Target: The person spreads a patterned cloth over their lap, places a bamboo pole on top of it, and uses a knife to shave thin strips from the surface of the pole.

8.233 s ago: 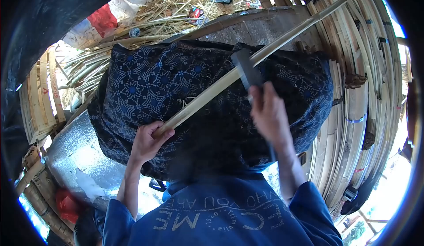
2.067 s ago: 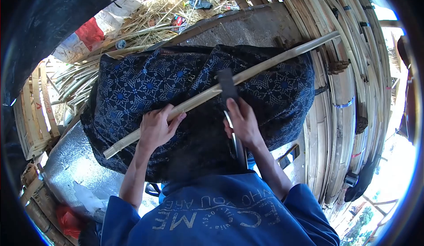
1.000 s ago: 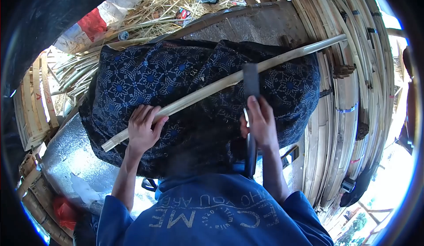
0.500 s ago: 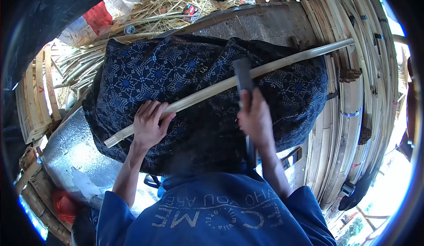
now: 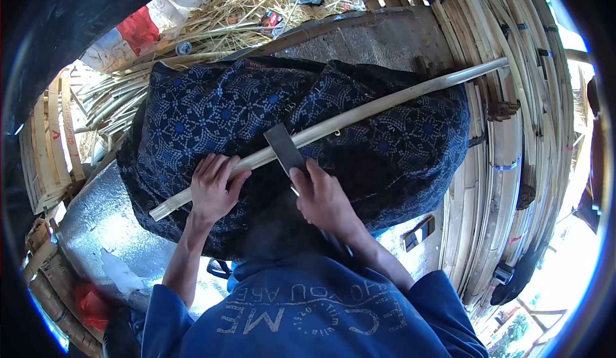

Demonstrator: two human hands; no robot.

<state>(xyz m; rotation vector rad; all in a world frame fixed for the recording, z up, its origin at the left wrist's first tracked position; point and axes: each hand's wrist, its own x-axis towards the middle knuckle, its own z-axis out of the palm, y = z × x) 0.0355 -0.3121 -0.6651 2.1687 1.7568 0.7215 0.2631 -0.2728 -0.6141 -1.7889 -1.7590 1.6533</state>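
Note:
A long pale bamboo strip [image 5: 359, 111] lies slanted across a dark blue patterned cloth [image 5: 212, 111] that covers my lap. My left hand [image 5: 217, 186] is wrapped around the strip near its lower left end. In my right hand [image 5: 324, 204] is a flat, dark metal blade [image 5: 283, 147], gripped with the fingers closed. The blade crosses the strip a short way to the right of my left hand. The blade's lower part is hidden by my right hand and forearm.
Bundled bamboo slats [image 5: 487, 184] stand along the right side. Shavings [image 5: 237, 11] and thin strips lie beyond the cloth. A red bag [image 5: 93, 305] is at the lower left, and a wooden crate [image 5: 54, 143] at the left.
My right hand has moved left along the strip with the blade, now close to my left hand. A small curl shows below the strip. My left hand keeps its hold.

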